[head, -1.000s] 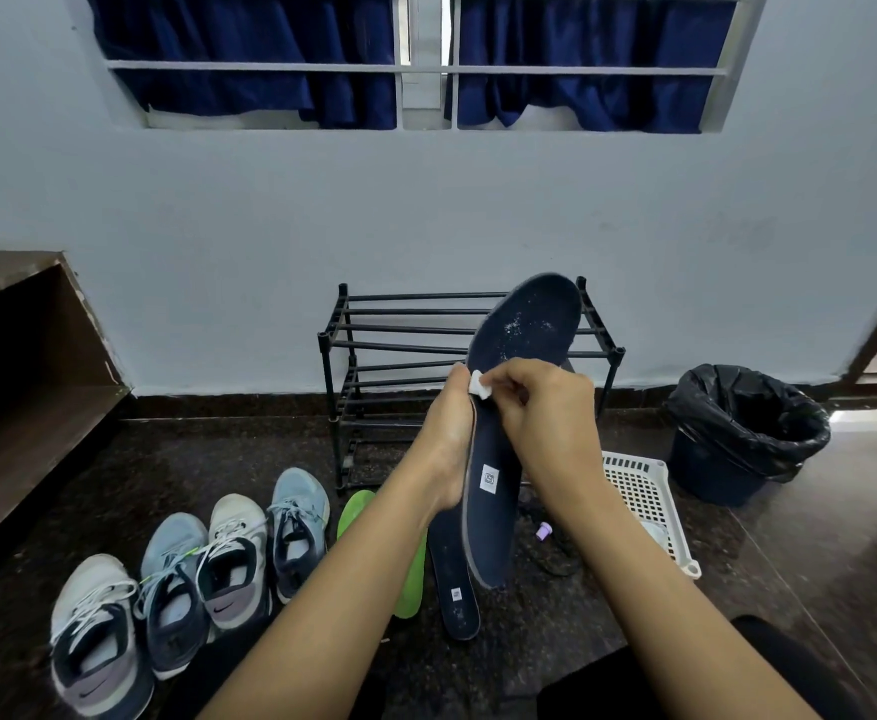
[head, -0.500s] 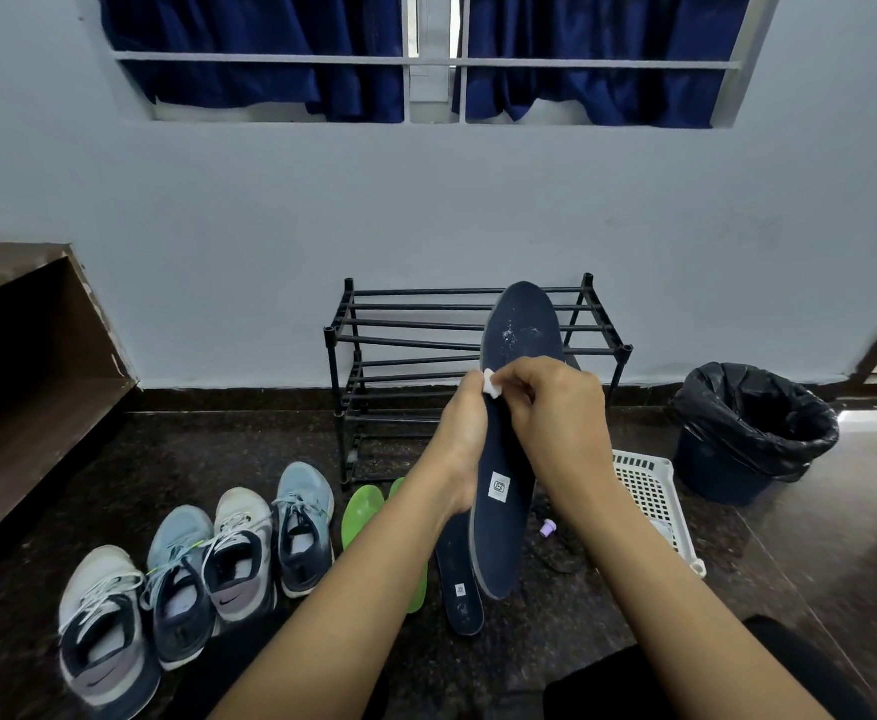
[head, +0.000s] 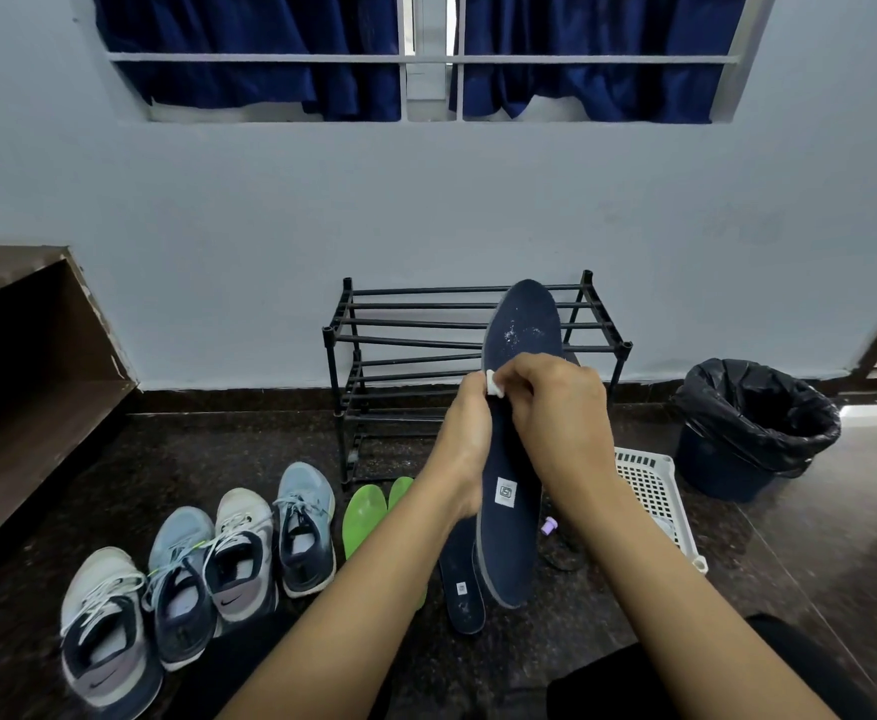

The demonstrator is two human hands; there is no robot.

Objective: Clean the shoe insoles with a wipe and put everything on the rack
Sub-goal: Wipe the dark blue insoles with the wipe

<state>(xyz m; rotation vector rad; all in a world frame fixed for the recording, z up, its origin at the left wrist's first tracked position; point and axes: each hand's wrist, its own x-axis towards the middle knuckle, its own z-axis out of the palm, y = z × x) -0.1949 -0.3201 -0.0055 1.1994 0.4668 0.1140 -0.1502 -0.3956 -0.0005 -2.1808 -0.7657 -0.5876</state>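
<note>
A dark blue insole [head: 511, 532] stands upright in front of me, toe end up, with white specks near the toe. My left hand [head: 465, 449] grips its left edge at mid-length. My right hand [head: 561, 423] pinches a small white wipe [head: 494, 383] against the insole's left edge. A second dark blue insole [head: 461, 595] lies on the floor below. Two green insoles [head: 364, 511] lie beside it. The black rack [head: 400, 345] stands behind, against the wall, its bars bare.
Several sneakers [head: 238, 548] line the floor at left. A white plastic basket [head: 654, 491] and a bin with a black bag [head: 753, 423] sit at right. A small purple cap [head: 549, 526] lies on the floor. A wooden shelf [head: 25, 366] fills the left side.
The insole has turned more upright and narrower to my view. Both hands stay on it, with the wipe at nearly the same spot on its left edge.
</note>
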